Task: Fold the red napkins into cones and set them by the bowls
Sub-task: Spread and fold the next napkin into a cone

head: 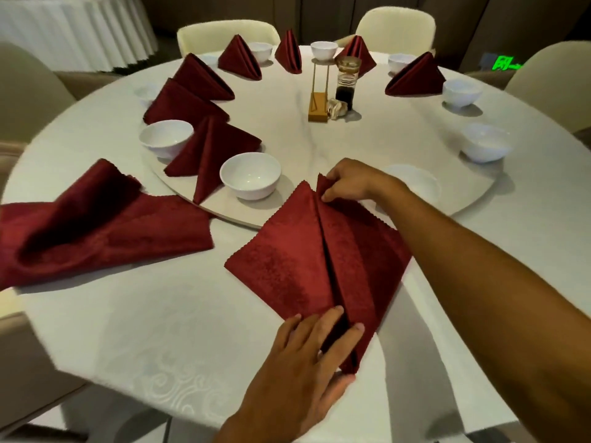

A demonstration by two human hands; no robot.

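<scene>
A red napkin (287,251) lies partly folded on the white tablecloth in front of me, with a crease running down its middle. My left hand (307,362) presses its near corner flat with straight fingers. My right hand (348,182) pinches the far corner of the napkin's right flap. A loose pile of red napkins (96,228) lies to the left. Several folded cone napkins (208,148) stand beside white bowls (250,175) around the turntable.
A round turntable (287,139) fills the table's middle, carrying a wooden stand (318,107) and a dark sauce jar (347,81). More bowls (484,142) sit on its right side with no napkin beside them. Cream chairs (395,27) ring the table.
</scene>
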